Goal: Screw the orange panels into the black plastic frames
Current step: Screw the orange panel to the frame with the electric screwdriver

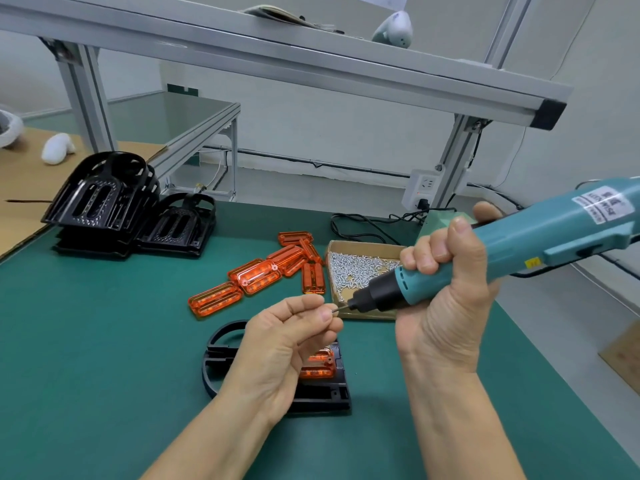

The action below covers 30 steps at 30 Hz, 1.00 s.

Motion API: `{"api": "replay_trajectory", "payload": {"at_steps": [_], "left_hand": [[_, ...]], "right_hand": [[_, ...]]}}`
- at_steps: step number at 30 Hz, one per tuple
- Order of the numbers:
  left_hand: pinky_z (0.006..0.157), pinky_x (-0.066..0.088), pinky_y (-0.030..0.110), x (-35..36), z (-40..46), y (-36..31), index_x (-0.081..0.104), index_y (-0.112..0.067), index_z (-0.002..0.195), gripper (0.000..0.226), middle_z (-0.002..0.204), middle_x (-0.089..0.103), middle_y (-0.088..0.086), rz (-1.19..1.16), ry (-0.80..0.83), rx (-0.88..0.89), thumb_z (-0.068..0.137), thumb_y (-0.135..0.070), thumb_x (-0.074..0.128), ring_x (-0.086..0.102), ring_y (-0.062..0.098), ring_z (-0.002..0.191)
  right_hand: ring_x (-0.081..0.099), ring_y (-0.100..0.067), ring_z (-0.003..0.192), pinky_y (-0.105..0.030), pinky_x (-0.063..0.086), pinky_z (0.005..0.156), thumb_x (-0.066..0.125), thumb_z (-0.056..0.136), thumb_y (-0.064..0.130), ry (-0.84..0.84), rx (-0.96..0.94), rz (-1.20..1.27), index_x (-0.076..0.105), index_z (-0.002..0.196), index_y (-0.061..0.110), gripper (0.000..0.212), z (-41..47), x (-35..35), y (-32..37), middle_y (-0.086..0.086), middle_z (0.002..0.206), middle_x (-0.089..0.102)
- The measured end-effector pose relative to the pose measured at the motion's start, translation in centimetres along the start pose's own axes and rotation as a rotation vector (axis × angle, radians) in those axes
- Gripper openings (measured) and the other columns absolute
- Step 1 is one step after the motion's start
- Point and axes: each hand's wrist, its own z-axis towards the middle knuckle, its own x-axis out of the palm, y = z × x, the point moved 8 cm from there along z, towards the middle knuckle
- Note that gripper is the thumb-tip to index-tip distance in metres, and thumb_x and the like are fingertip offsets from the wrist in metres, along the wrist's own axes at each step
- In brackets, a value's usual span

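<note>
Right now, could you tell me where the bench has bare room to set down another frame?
Bare green mat lies left of the frame being worked on, in front of the stacked black frames. It is crowded between the loose orange panels and the screw box.

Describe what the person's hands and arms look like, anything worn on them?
Both the left hand and the right hand are bare: no gloves, rings, watches or bands show. The forearms are uncovered as far as the bottom edge of the picture, with no sleeves in view. Fingernails are short and unpainted.
</note>
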Motion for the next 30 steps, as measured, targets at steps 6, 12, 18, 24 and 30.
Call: {"api": "replay_trajectory", "payload": {"at_steps": [6, 12, 18, 24, 30], "left_hand": [[0.058, 0.056, 0.022, 0.0, 0.1, -0.9, 0.071, -0.007, 0.079, 0.021, 0.078, 0.072, 0.013, 0.108, 0.043, 0.086, 0.059, -0.003, 0.073, 0.069, 0.019, 0.065], [0.078, 0.056, 0.026, 0.4, 0.1, -1.8, 0.073, -0.017, 0.098, 0.036, 0.101, 0.074, 0.003, 0.342, 0.125, 0.139, 0.063, -0.019, 0.076, 0.069, 0.014, 0.097], [0.105, 0.033, 0.029, -0.2, 0.0, -4.3, 0.072, -0.031, 0.099, 0.031, 0.105, 0.066, -0.021, 1.404, 0.074, 0.536, 0.091, -0.007, 0.056, 0.053, -0.001, 0.109], [0.108, -0.008, 0.034, 0.5, 0.5, -0.1, 0.067, -0.041, 0.112, 0.050, 0.127, 0.053, -0.027, 1.890, 0.287, 0.449, 0.089, -0.003, 0.045, 0.025, 0.002, 0.129], [0.106, -0.012, 0.036, 0.1, 0.5, 0.1, 0.064, -0.043, 0.116, 0.056, 0.133, 0.049, -0.025, 1.946, 0.282, 0.439, 0.085, 0.000, 0.046, 0.020, 0.005, 0.132]], "right_hand": [[0.039, -0.006, 0.045, -0.020, 0.038, 0.048, 0.052, 0.086, 0.008, 0.027, 0.030, -0.012, 0.053, 0.096, 0.022, 0.017, 0.4, -0.1, -0.3, 0.008, 0.056, 0.040], [0.040, -0.006, 0.046, -0.021, 0.039, 0.049, 0.053, 0.087, 0.008, 0.055, 0.055, -0.007, 0.052, 0.096, 0.021, 0.016, 1.0, -0.5, -0.4, 0.008, 0.057, 0.041], [0.040, -0.009, 0.045, -0.022, 0.040, 0.050, 0.057, 0.085, 0.007, 0.133, 0.148, -0.165, 0.054, 0.099, 0.021, 0.020, 0.6, -1.8, -1.9, 0.006, 0.055, 0.041], [0.040, -0.012, 0.045, -0.025, 0.039, 0.049, 0.059, 0.084, 0.007, 0.205, 0.194, -0.310, 0.055, 0.100, 0.018, 0.021, -0.4, -2.2, -4.0, 0.005, 0.053, 0.042], [0.040, -0.012, 0.045, -0.025, 0.041, 0.050, 0.060, 0.083, 0.006, 0.246, 0.197, -0.359, 0.053, 0.103, 0.015, 0.023, -0.7, -1.7, -5.0, 0.006, 0.052, 0.044]]}}
